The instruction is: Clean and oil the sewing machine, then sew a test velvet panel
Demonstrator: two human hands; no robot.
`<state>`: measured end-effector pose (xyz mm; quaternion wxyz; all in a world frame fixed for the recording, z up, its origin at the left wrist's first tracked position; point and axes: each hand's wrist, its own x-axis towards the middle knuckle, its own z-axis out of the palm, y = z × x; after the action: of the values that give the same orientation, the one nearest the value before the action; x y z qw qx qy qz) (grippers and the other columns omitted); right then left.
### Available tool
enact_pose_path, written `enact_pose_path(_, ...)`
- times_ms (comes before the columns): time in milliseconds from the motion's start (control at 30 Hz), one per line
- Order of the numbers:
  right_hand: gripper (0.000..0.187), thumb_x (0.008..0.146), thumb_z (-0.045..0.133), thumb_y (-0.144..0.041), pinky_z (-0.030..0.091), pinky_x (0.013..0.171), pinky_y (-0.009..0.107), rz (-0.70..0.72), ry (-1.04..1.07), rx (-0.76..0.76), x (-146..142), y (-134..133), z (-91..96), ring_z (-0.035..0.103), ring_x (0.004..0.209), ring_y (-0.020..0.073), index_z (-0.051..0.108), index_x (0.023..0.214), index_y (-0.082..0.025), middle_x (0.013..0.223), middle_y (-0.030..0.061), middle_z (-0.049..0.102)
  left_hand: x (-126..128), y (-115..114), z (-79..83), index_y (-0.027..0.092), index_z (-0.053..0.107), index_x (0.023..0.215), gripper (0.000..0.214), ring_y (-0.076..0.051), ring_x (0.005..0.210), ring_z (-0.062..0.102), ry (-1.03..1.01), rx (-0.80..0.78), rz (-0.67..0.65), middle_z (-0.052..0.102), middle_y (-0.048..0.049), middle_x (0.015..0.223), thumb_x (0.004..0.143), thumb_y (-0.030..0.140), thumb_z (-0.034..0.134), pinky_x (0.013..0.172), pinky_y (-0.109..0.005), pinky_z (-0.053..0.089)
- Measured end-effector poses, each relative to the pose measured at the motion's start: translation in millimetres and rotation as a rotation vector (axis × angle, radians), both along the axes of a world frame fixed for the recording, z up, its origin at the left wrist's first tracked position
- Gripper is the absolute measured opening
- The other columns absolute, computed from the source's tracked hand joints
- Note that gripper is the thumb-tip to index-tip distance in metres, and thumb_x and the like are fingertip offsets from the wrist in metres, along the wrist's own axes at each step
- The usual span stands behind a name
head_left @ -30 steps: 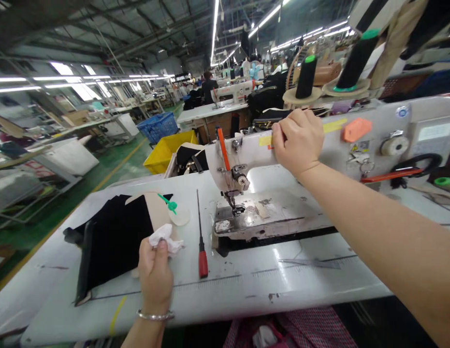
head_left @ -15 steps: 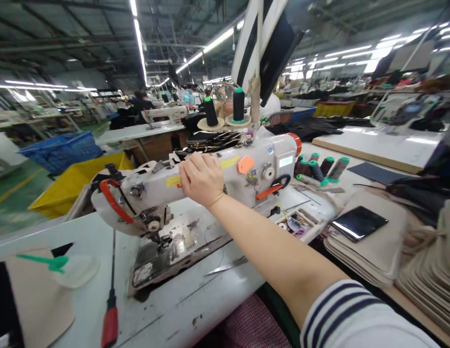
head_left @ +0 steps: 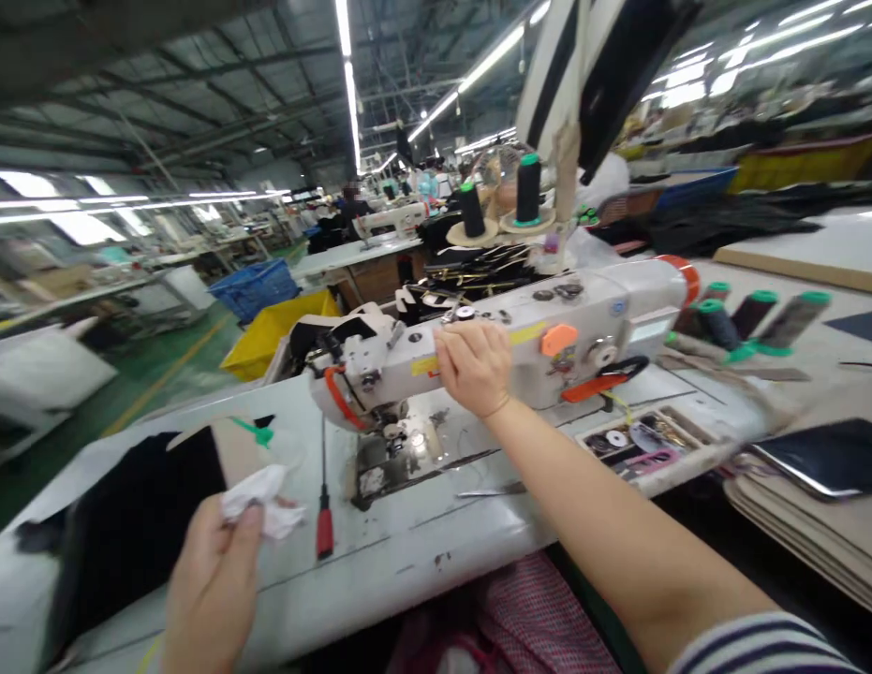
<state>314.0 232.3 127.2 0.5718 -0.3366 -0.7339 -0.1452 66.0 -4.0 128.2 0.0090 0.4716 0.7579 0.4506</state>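
Your left grip [head_left: 221, 552] pinches a crumpled white cloth [head_left: 257, 501] between thumb and fingers, over the pale, glossy tabletop [head_left: 386, 566]. Your right grip [head_left: 474, 365] lies bent over the top edge of a long white industrial sewing machine [head_left: 597, 295]; its fingertips are hidden, and you cannot tell from here whether it clenches anything. Just to the right of the cloth lies a slim screwdriver with a red handle [head_left: 324, 534], between it and the machine's needle end. To the cloth's left spreads a black fabric panel [head_left: 140, 505], beside a beige panel [head_left: 231, 454] with a small green plastic piece [head_left: 263, 436] near its far edge. A thin pointed metal tool [head_left: 484, 493] lies in front of the machine, near your right forearm. Farther right, a shallow compartmented tray [head_left: 716, 454] holds bobbins and small parts, and a shiny black flat device [head_left: 833, 454] rests on stacked beige pieces [head_left: 787, 538]. Beyond the machine stand two black thread cones [head_left: 528, 192]; to the far left of it sits a yellow plastic bin [head_left: 273, 342].
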Motion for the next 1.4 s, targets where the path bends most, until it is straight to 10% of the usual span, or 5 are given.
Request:
enact_pose_path(267, 0.026, 0.09, 0.057, -0.025, 0.045, 0.1, 0.043, 0.282, 0.121, -0.177, 16, -79, -5.1, 0.059, 0.109, 0.0216, 0.065, 0.113, -0.033, 0.111, 0.0044, 0.066, 44, -12, -30.1, 0.017, 0.064, 0.094, 0.024, -0.016, 0.07, 0.057, -0.45, -0.122, -0.178, 0.061, 0.0002, 0.075, 0.09, 0.04, 0.059, 0.068, -0.027, 0.045)
enact_pose_path(600, 0.023, 0.08, 0.068, -0.048, 0.059, 0.063, 0.032, 0.705, 0.113, -1.339, -8, -176, -73.3, 0.065, 0.079, 0.0173, 0.065, 0.102, -0.048, 0.105, -0.0003, 0.065, 79, 6, -51.8, 0.015, 0.062, 0.081, 0.012, -0.014, 0.066, 0.061, -1.026, -0.245, -0.459, 0.065, -0.001, 0.072, 0.077, 0.021, 0.072, 0.065, -0.025, 0.049)
enact_pose_path(900, 0.011, 0.089, 0.058, -0.042, 0.054, 0.064, 0.03, 0.616, -0.272, -1.062, -14, -152, -50.9, 0.062, 0.076, 0.0148, 0.067, 0.095, -0.037, 0.089, 0.0014, 0.064, -10, 33, -37.3, 0.018, 0.058, 0.084, 0.011, -0.008, 0.058, 0.044, -0.56, 0.162, -0.13, 0.053, 0.0031, 0.07, 0.084, 0.026, 0.065, 0.055, -0.02, 0.037)
enact_pose_path(1267, 0.082, 0.077, 0.074, -0.023, 0.029, 0.118, 0.042, 0.667, -0.368, -0.965, -227, -96, -53.5, 0.036, 0.138, 0.0292, 0.033, 0.146, -0.003, 0.147, 0.0215, 0.039, -49, 24, -86.5, 0.018, 0.055, 0.088, 0.015, -0.009, 0.061, 0.047, -0.378, 0.599, 0.211, 0.051, 0.0022, 0.075, 0.085, 0.03, 0.065, 0.059, -0.021, 0.042)
enact_pose_path(1400, 0.053, 0.086, 0.066, -0.031, 0.044, 0.104, 0.048, 0.679, -0.353, -0.992, -269, -76, -65.3, 0.054, 0.119, 0.0247, 0.049, 0.133, -0.014, 0.131, 0.0131, 0.055, -49, 26, -86.1, 0.018, 0.056, 0.085, 0.016, -0.01, 0.06, 0.047, -0.339, 0.613, 0.2, 0.05, 0.0027, 0.072, 0.085, 0.03, 0.067, 0.057, -0.021, 0.041)
